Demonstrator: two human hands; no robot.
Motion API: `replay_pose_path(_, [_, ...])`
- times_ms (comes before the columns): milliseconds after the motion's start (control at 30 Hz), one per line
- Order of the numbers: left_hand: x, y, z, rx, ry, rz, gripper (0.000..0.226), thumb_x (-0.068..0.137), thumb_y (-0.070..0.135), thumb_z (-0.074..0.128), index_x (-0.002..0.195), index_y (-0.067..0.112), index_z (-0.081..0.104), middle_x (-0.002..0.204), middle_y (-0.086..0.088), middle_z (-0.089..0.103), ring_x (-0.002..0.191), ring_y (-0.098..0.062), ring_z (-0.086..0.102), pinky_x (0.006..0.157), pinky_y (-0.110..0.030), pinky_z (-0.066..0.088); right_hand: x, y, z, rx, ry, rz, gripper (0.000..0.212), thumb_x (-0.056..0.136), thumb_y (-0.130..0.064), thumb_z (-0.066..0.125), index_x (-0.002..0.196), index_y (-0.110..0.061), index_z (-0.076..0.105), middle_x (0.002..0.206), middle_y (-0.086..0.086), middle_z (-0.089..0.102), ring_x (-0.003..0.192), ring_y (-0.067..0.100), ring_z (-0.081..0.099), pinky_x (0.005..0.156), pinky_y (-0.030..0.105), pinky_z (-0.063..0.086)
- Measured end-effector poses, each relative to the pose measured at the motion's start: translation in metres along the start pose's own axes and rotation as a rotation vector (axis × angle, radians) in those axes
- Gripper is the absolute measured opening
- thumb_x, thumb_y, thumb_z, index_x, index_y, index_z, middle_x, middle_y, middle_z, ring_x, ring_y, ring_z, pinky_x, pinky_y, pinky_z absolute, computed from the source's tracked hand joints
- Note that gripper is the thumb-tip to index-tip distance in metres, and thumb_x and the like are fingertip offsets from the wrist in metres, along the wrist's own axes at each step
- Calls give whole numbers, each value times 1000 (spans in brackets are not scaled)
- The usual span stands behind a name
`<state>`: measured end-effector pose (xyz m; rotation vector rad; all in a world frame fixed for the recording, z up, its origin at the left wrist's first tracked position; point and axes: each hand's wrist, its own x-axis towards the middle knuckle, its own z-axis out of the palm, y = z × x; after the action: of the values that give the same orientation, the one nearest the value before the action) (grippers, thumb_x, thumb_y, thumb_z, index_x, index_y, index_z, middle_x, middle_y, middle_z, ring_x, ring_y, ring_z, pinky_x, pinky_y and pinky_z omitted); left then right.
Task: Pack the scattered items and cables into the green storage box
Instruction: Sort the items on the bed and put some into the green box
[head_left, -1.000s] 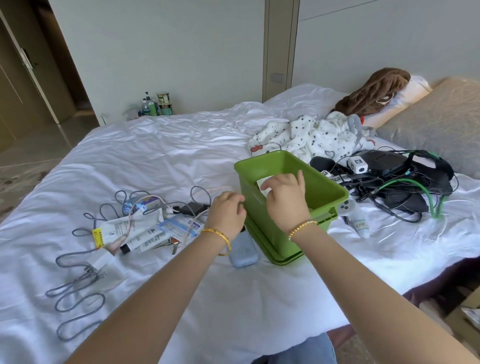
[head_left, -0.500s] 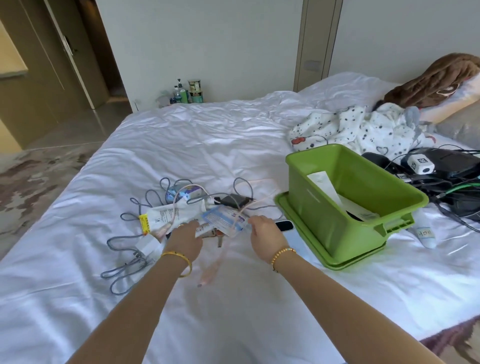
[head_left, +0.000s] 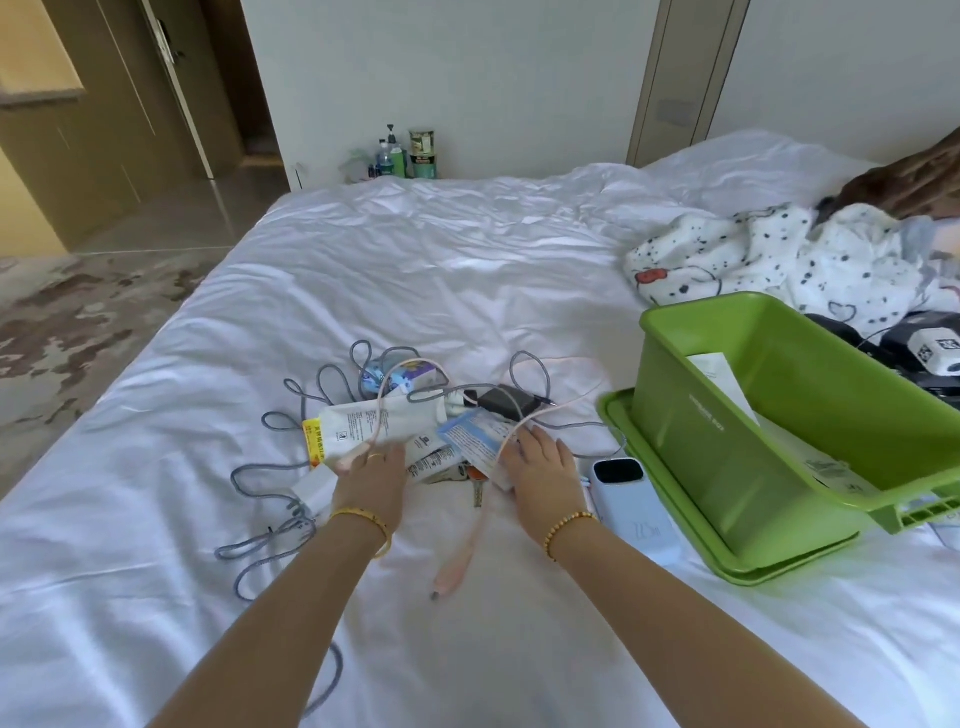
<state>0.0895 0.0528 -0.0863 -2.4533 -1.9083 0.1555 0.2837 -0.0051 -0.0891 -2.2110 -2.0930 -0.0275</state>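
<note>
Item: green plastic storage box (head_left: 727, 447), standing on its green lid at the right edge of the white-sheeted bed (head_left: 415, 270), white paper packets inside. Item: pile near the bed's middle, comprising grey braided cables (head_left: 270, 462), a pink cable (head_left: 467, 535), a white tube (head_left: 384, 423), a black adapter (head_left: 501, 401). My left hand (head_left: 371, 475) rests on the tube, fingers blurred, grip unclear. My right hand (head_left: 540, 462) presses flat, fingers straight, on a blue-white sachet (head_left: 475, 441). Item: pale blue power bank (head_left: 636, 509), between right wrist and box.
</note>
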Motion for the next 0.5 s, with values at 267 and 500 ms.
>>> replay_pose_path(267, [-9, 5, 3, -170, 19, -41, 43, 93, 8, 36, 135, 6, 32, 132, -15, 48, 122, -32, 47, 95, -39, 44, 8, 2, 2, -48, -5, -17, 45, 92, -12, 42, 137, -16, 39, 141, 7, 40, 137, 26, 25, 117, 46, 12])
replay_pose_path(500, [-38, 10, -15, -522, 109, -73, 36, 96, 23, 39, 127, 5, 42, 118, -17, 57, 108, -32, 56, 89, -38, 45, -14, 7, -14, 290, 62, 88, 21, 92, -12, 46, 105, -15, 63, 112, 7, 60, 118, 26, 48, 99, 35, 33])
